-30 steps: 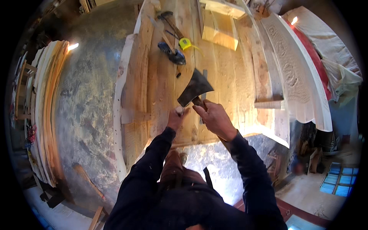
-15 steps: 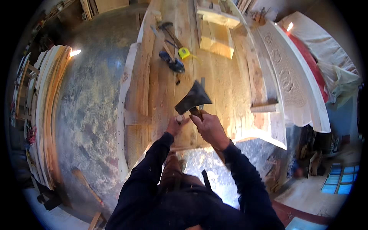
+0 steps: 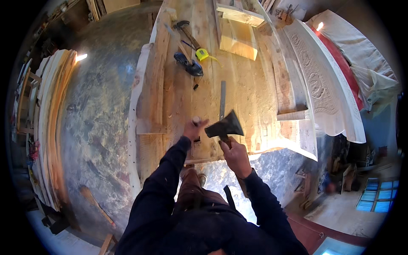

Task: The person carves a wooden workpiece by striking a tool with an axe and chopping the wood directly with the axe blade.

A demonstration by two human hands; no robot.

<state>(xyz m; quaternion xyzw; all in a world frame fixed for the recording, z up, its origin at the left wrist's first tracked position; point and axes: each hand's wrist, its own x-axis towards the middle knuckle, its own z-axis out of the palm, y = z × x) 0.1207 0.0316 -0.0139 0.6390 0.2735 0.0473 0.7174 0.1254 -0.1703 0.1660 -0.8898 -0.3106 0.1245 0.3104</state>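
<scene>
My right hand [image 3: 236,156] is closed around the handle of an axe [image 3: 227,126], close under its broad dark head. The axe head is raised above the near end of a large wooden workpiece [image 3: 246,102]. My left hand [image 3: 192,130] grips an upright wooden handle [image 3: 196,120], seen end-on as a round pale top. The thumb side of that hand points toward the axe head. Whatever lies at the handle's lower end is hidden, though a small dark spot shows on the wood beneath the hand. A flat metal ruler [image 3: 222,100] lies just beyond the axe.
A claw hammer [image 3: 187,33], a yellow tape measure [image 3: 202,54] and a dark blue-black object [image 3: 188,64] lie farther along the boards. A wooden block [image 3: 239,40] stands beyond. Carved panel [image 3: 314,78] at right; stacked boards [image 3: 57,127] at left.
The axe has moved right and lower, and its head has turned. My left hand has risen slightly, with its thumb side now stretched out. The view has shifted a little.
</scene>
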